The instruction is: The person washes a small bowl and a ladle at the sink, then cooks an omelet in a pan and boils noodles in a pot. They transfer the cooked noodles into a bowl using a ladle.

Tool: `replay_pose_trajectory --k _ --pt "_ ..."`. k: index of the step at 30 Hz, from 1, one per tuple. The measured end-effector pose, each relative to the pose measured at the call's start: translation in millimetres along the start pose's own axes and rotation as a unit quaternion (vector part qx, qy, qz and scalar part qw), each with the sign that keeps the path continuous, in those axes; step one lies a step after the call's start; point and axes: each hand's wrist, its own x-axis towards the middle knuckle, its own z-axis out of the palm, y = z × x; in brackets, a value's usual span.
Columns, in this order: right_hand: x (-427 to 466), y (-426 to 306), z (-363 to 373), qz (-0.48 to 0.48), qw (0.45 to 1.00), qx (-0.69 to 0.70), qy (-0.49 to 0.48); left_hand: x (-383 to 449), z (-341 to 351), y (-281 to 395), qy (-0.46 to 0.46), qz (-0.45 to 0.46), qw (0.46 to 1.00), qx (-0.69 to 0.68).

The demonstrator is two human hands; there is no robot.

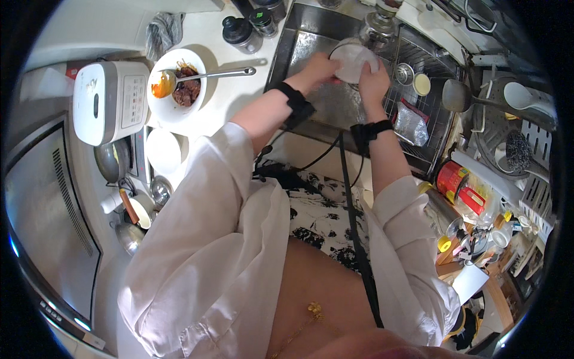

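Observation:
A round, pale bowl or dish (pixel 353 63) is held over the metal sink (pixel 314 105) between both hands. My left hand (pixel 319 69) grips its left side, slightly blurred; my right hand (pixel 375 83) grips its lower right edge. Something red shows just under the dish beside my left fingers, too hidden to name. Each wrist wears a black strap. On the counter at the left, a white bowl (pixel 154 105) contains dark meat pieces (pixel 187 92), and a metal ladle (pixel 215 75) lies across it with orange-yellow food in its head.
Right of the sink basin, a wire rack (pixel 437 114) holds small round containers and a silvery pouch (pixel 411 123). Lidded jars (pixel 242 35) stand behind the counter's edge. A white appliance (pixel 112 101) and a grey cloth (pixel 164 35) are at the left. Utensils hang at the far right.

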Motion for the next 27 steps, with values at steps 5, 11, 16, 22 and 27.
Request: replay_pose_trajectory --k 5,11,16,22,27 --pt "-26 12 30 0.261 0.873 0.412 0.025 4 19 -9 -0.060 -0.119 0.960 -0.245" --pt "-9 6 -5 0.034 0.986 0.156 0.051 0 5 1 -0.071 -0.067 0.995 0.035" --pt "-25 -15 1 -0.044 0.977 0.199 -0.056 -12 37 13 0.026 0.215 0.963 0.163" --pt "-29 -42 -6 -0.221 0.974 0.001 -0.055 -4 3 -1 0.049 0.092 0.994 -0.046" --pt "11 -34 8 -0.023 0.986 0.064 -0.153 3 -3 -12 0.066 0.081 0.981 -0.163"
